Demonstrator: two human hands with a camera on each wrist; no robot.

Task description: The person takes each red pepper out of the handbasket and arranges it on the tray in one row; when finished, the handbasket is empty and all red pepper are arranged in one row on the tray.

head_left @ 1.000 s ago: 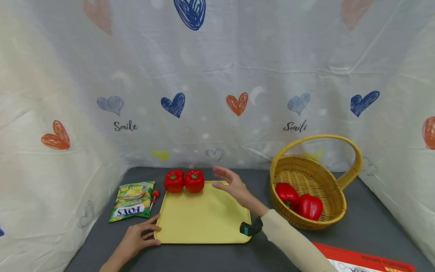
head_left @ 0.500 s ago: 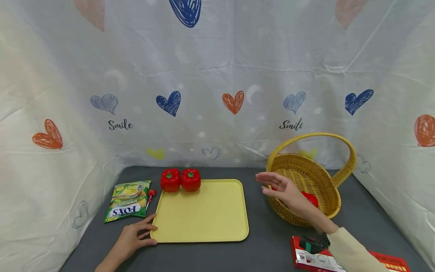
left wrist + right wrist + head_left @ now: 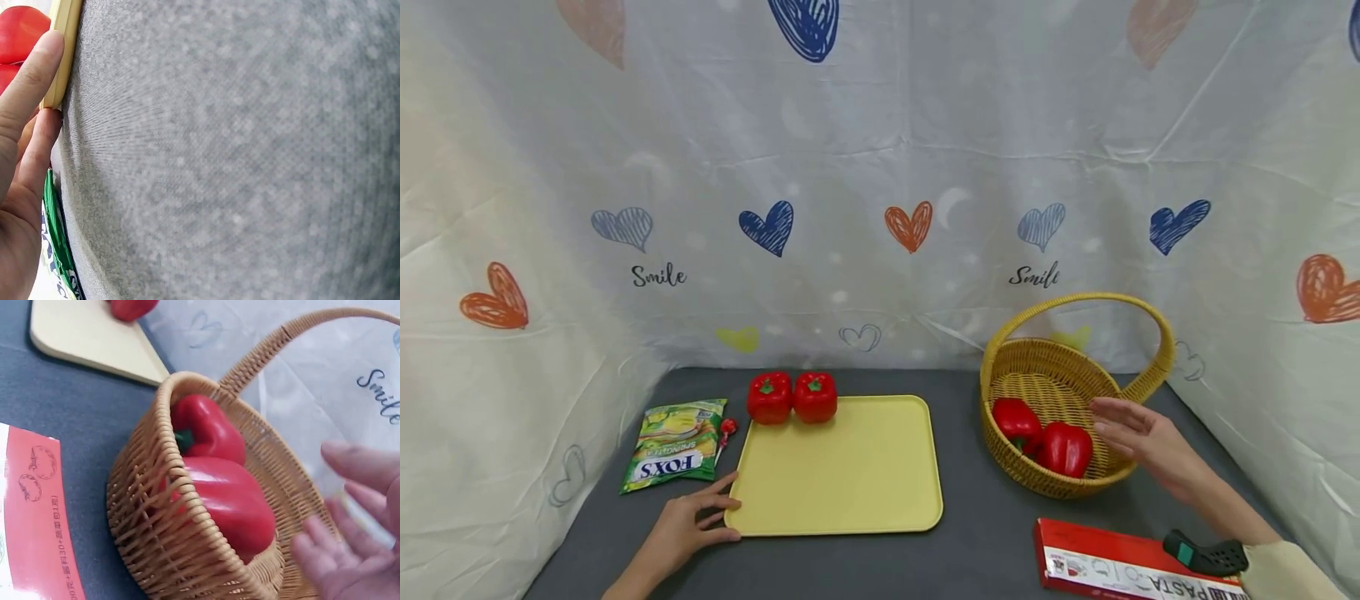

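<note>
My left hand (image 3: 681,525) rests at the near left corner of a yellow tray (image 3: 842,492), its fingers fairly straight. The left wrist view shows the thumb (image 3: 44,65) touching the tray's rim. Two red bell peppers (image 3: 770,398) sit side by side at the tray's far left corner. A yellow wicker basket (image 3: 1022,477) with a tall handle stands to the right. Inside it lie two more red bell peppers (image 3: 225,500). My right hand (image 3: 1150,442) hovers by the basket's right rim, fingers extended and holding nothing.
A green FOX'S candy bag (image 3: 676,442) lies left of the tray, with a red lollipop (image 3: 727,429) between them. A red pasta box (image 3: 1120,558) lies in front of the basket, partly beneath my right wrist in the head view. A printed curtain (image 3: 850,275) hangs behind the table.
My right hand has moved right, from over the tray, across the basket to its right rim. The peppers in the basket have come back into sight. My left hand stays at the tray's corner.
</note>
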